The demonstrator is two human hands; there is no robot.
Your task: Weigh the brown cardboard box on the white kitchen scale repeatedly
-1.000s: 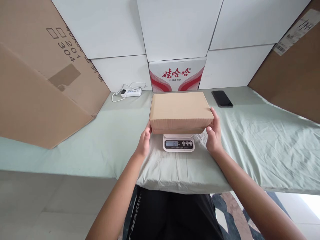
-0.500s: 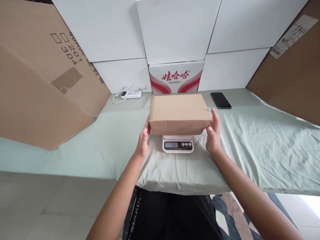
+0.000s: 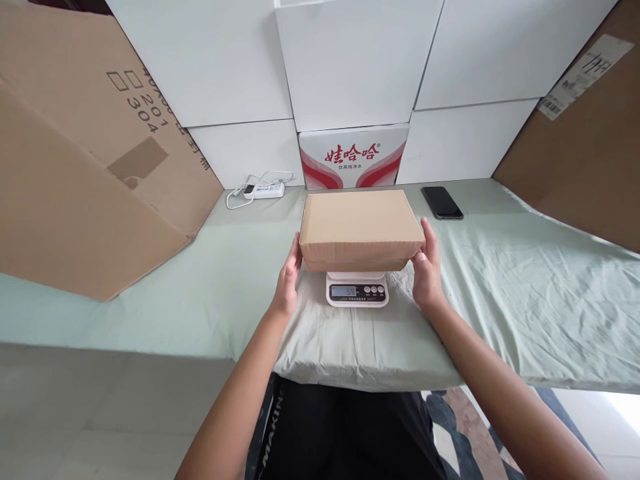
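plain closed tan box [image 3: 361,225] on scale [image 3: 357,291]

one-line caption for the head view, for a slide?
Both hands, left hand and right hand, flank a closed cardboard box sitting on a white digital scale on a green-sheeted table.

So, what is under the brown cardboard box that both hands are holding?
Under the cardboard box stands a white kitchen scale; only its front strip with display and buttons shows. The box covers the weighing platform. Left hand and right hand grip the box's ends.
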